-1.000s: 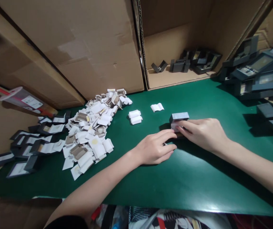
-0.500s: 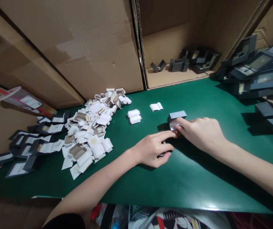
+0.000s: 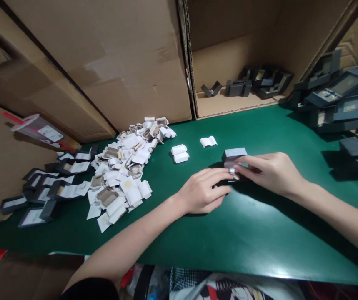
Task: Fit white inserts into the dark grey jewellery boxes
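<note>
A small dark grey hinged box [image 3: 235, 153] stands with its lid up on the green table. My left hand [image 3: 202, 191] lies at its near left side, with curled fingers against the lower part of the box. From the right, my right hand [image 3: 268, 171] reaches in with thumb and fingertips pinched together inside the box. A small pale, shiny bit shows at those fingertips, too small to name. Behind the box lie a curved white card insert [image 3: 208, 141] and a folded white insert [image 3: 180, 153].
A heap of white card inserts [image 3: 128, 166] lies to the left. Beyond it are open dark boxes [image 3: 41, 187] and a plastic cup with a red straw [image 3: 44, 131]. More dark boxes [image 3: 341, 96] are piled at right; several sit inside a cardboard box [image 3: 219, 106].
My right fingers have shifted slightly lower within the box, and a shiny bit now shows at their tips. My left fingers have straightened a little. The view has tilted slightly.
</note>
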`<state>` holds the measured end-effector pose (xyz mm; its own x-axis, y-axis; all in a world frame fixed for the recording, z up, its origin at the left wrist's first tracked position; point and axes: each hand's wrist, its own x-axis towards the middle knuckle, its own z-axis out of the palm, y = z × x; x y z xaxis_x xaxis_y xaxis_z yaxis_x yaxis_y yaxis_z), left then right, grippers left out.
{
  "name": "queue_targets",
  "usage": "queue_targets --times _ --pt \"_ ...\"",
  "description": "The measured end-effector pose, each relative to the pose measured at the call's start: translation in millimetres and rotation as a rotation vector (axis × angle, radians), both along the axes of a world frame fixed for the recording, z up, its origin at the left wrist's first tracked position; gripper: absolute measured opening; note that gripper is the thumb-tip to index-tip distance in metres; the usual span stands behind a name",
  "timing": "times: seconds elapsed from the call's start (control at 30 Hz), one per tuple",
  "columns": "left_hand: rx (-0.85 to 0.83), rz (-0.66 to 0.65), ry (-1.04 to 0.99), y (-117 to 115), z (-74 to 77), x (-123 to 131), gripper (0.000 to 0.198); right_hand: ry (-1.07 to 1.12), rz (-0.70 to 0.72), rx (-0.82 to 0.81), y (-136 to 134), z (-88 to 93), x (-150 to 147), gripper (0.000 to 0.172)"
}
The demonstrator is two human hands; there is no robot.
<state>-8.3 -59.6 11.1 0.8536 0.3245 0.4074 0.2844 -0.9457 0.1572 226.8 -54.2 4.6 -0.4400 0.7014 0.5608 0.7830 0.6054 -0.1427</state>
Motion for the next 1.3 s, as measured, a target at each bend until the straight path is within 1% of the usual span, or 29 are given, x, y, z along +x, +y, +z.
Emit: queue_targets --times 0.1,0.2,0.3,0.33,0.4,0.53,0.6,0.67,0.73,0.8,0.87,1.0,1.07,1.1,1.2,1.3 --pt "-0.019 0.161 0.012 0 2.8 -3 0.035 0.104 0.030 0.009 1 -2.0 3 0.021" --pt "-0.059 0.405 0.051 3 3.0 -8 0.054 0.134 0.033 -0.005 3 -4.9 4 0.022" --pt "-0.086 0.627 0.060 9 0.8 -15 0.064 0.132 0.017 -0.039 4 -5.9 5 0.020" --pt "-0.094 0.668 0.050 11 0.0 -18 0.065 0.133 0.013 -0.055 4 -5.3 6 0.019" --pt "-0.123 0.689 0.003 15 -1.2 -22 0.063 0.133 0.047 -0.102 4 -2.5 6 0.018" --pt "-0.264 0.622 -0.165 19 -2.9 -26 0.060 0.031 0.262 -0.214 1 4.2 6 0.021" --pt "-0.348 0.572 -0.261 19 -4.1 -26 0.058 -0.035 0.301 -0.225 1 4.5 5 0.024" --pt "-0.457 0.515 -0.373 18 -5.2 -24 0.056 -0.060 0.260 -0.201 2 2.1 4 0.027" --pt "-0.593 0.464 -0.478 17 -5.6 -21 0.052 -0.058 0.182 -0.170 4 -1.7 4 0.030" --pt "-0.751 0.424 -0.564 15 -4.4 -18 0.047 -0.047 0.112 -0.145 6 -5.4 5 0.032" --pt "-0.926 0.371 -0.672 13 -1.3 -14 0.045 -0.035 0.073 -0.135 7 -8.0 6 0.031" --pt "-1.375 0.235 -0.936 10 9.1 -10 0.050 -0.001 0.069 -0.132 7 -10.7 6 0.026" --pt "-1.584 0.164 -1.014 9 14.2 -9 0.054 0.029 0.080 -0.111 6 -10.9 5 0.022" --pt "-1.660 0.129 -1.038 9 16.0 -8 0.056 0.046 0.087 -0.092 6 -10.5 4 0.021" --pt "-1.771 0.058 -1.055 10 17.5 -8 0.053 0.098 0.110 0.004 3 -5.9 1 0.021" --pt "-1.791 0.048 -1.028 10 13.8 -7 0.046 0.174 0.121 0.116 -2 3.1 -4 0.017"
